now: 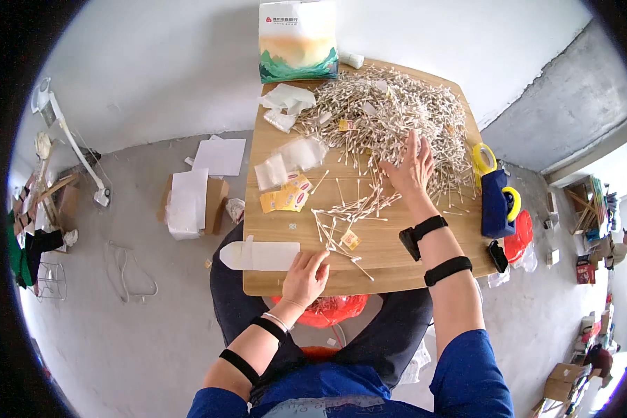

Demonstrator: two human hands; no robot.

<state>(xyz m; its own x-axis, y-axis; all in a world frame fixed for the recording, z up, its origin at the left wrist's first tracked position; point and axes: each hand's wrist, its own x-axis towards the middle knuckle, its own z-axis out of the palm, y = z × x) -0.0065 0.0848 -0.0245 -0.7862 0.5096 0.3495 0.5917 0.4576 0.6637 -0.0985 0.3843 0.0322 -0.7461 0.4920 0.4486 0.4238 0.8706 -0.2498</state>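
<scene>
A large heap of cotton swabs [369, 104] covers the far right of the wooden table. My right hand [412, 167] rests at the heap's near edge with its fingers spread, touching swabs. A looser trail of cotton swabs [355, 210] runs from the heap toward me. My left hand [305, 277] is at the table's front edge, its fingers curled in beside the nearest swabs; whatever they pinch, if anything, is hidden. A flat white plastic sleeve [272, 256] lies just left of it. A small yellow and white card [350, 240] lies among the loose swabs.
Yellow cards [288, 195] and clear bags [299, 157] lie on the table's left side. A printed bag [298, 42] stands at the back. On the right edge sits a blue tape dispenser [496, 202] near a yellow tape roll [483, 159]. A cardboard box [216, 198] is on the floor.
</scene>
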